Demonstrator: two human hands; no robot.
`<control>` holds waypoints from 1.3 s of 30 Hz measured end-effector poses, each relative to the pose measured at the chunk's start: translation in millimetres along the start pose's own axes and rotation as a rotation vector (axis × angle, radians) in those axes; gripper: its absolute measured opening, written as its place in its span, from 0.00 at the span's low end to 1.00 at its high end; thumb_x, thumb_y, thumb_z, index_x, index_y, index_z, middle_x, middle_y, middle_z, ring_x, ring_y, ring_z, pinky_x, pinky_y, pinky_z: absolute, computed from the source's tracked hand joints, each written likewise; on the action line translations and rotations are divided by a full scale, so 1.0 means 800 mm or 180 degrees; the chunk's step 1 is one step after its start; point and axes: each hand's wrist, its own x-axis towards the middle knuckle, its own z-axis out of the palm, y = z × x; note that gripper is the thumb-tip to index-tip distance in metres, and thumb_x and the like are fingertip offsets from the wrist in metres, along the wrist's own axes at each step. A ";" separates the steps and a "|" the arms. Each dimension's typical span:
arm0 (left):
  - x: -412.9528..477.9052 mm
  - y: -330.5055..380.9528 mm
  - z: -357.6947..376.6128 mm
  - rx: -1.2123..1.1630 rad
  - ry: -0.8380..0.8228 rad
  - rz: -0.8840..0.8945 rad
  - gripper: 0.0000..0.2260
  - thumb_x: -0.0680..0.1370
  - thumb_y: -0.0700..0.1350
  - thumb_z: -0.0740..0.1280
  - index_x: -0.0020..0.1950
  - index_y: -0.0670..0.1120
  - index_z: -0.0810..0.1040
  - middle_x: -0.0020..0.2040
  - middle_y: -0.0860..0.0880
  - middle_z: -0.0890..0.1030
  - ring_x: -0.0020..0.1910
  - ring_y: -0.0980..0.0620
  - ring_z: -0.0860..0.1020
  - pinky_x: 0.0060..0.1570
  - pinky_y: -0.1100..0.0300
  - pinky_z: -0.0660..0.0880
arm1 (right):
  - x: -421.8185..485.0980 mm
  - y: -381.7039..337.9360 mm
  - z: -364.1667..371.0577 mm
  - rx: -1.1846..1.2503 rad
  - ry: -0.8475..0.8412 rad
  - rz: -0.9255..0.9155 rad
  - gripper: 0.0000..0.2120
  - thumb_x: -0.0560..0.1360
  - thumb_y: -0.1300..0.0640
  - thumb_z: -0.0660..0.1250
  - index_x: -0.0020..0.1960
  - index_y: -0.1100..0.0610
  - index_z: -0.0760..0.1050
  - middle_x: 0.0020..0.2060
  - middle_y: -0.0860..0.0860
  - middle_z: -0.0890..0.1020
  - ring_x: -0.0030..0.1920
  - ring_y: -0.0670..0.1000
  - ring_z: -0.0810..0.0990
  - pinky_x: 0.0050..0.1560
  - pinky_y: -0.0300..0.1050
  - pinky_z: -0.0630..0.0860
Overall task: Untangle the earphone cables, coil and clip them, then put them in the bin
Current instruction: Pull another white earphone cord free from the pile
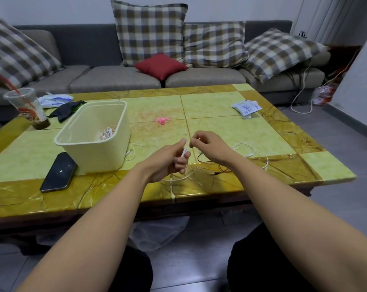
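My left hand grips a small wound bundle of white earphone cable above the table's near edge. My right hand pinches the same cable just to its right, fingertips nearly touching the left thumb. Loose white cable trails on the table to the right, and more loops lie at the left. A thin dark red cable lies under my right wrist. A cream bin stands to the left with coiled cables inside. A pink clip lies further back.
A black phone lies in front of the bin. A plastic cup with a red straw, a dark cloth and white packets sit on the green-and-yellow table. A sofa with cushions stands behind.
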 end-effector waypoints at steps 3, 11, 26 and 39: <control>0.007 0.009 0.009 -0.1024 0.0136 0.0306 0.14 0.84 0.50 0.56 0.42 0.45 0.70 0.27 0.53 0.66 0.26 0.55 0.63 0.30 0.63 0.70 | -0.001 0.004 0.005 -0.0134 -0.0198 0.0046 0.15 0.81 0.54 0.61 0.36 0.48 0.74 0.30 0.49 0.70 0.32 0.50 0.68 0.35 0.43 0.66; 0.022 -0.007 -0.012 0.1225 0.2127 0.1220 0.12 0.83 0.45 0.59 0.46 0.44 0.80 0.50 0.47 0.84 0.50 0.52 0.81 0.54 0.55 0.77 | -0.016 -0.017 0.010 -0.0420 -0.1588 0.0390 0.13 0.80 0.54 0.62 0.44 0.55 0.82 0.32 0.49 0.72 0.29 0.46 0.66 0.30 0.38 0.65; 0.017 0.016 0.003 -0.1644 0.1036 0.1301 0.15 0.85 0.46 0.53 0.47 0.40 0.76 0.41 0.47 0.84 0.42 0.51 0.83 0.52 0.58 0.79 | -0.013 0.002 0.006 -0.0252 -0.1312 0.0322 0.14 0.82 0.54 0.59 0.47 0.56 0.82 0.31 0.48 0.70 0.30 0.46 0.66 0.30 0.39 0.64; 0.012 0.014 0.013 -0.1385 0.0259 0.0767 0.17 0.85 0.48 0.52 0.39 0.46 0.68 0.28 0.52 0.66 0.26 0.54 0.66 0.40 0.59 0.74 | -0.003 0.004 0.004 -0.0097 -0.0152 0.0087 0.14 0.80 0.54 0.60 0.37 0.50 0.75 0.33 0.51 0.74 0.35 0.51 0.71 0.38 0.46 0.69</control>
